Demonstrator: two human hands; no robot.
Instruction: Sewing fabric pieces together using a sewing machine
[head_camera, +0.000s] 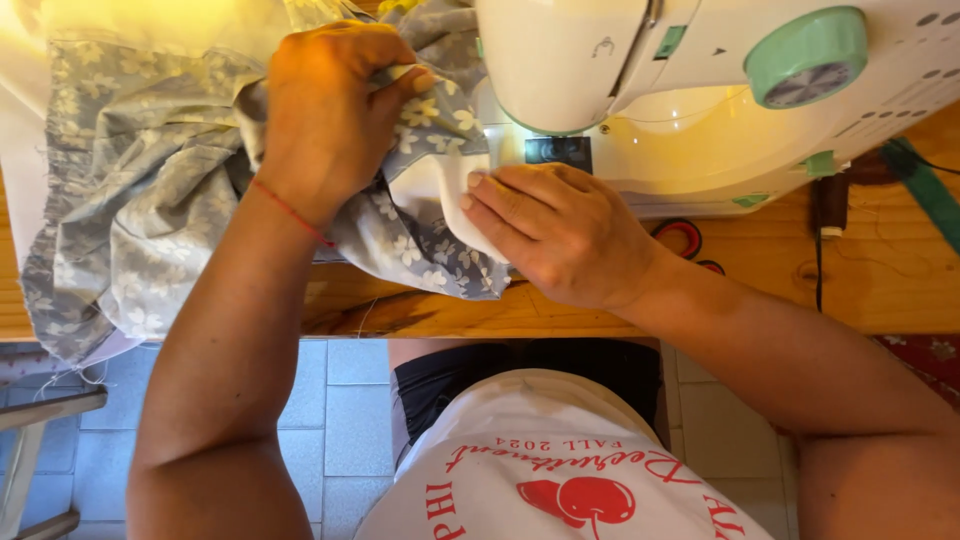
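Floral fabric (150, 190) sits bunched at the table's (560, 315) front edge, left hand (325, 110) clenched on it, right hand's (560, 235) flat fingers (500, 200) could slip under the sewing machine (700, 90) needle.

You get warm, bright light from the sewing machine (700, 90) lamp, glaring almost white on its body; the floor (340, 420) below sits dimmer and cooler, and your forearms blur slightly near the edges
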